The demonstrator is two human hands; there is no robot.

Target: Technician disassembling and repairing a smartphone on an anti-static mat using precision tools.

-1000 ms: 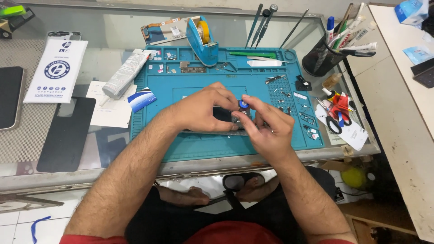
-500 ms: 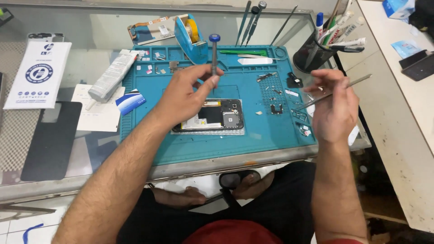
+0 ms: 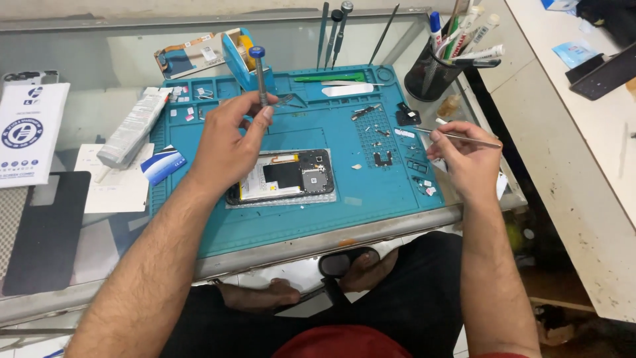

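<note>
**Opened phone on mat, both hands lifted off with tools**

We see a glass-topped bench (image 3: 99,40) with a teal repair mat (image 3: 371,199) laid on it. On the mat, near centre, lies an opened smartphone (image 3: 281,177), back cover off, long axis running left to right. A mesh pen cup (image 3: 430,78) stands at the mat's far right corner; a blue tape dispenser (image 3: 240,58) sits at the far edge.

Our left hand (image 3: 225,149) is closed around a precision screwdriver (image 3: 260,74), held upright, blue cap on top, just above the phone's left far corner. Our right hand (image 3: 464,158) pinches metal tweezers (image 3: 457,136), which run roughly left to right, well to the right of the phone.

The phone lies below and just near of the left hand, left of the right hand. The left hand is clearly nearer. Small screws and parts (image 3: 381,142) sit between phone and right hand.
</note>
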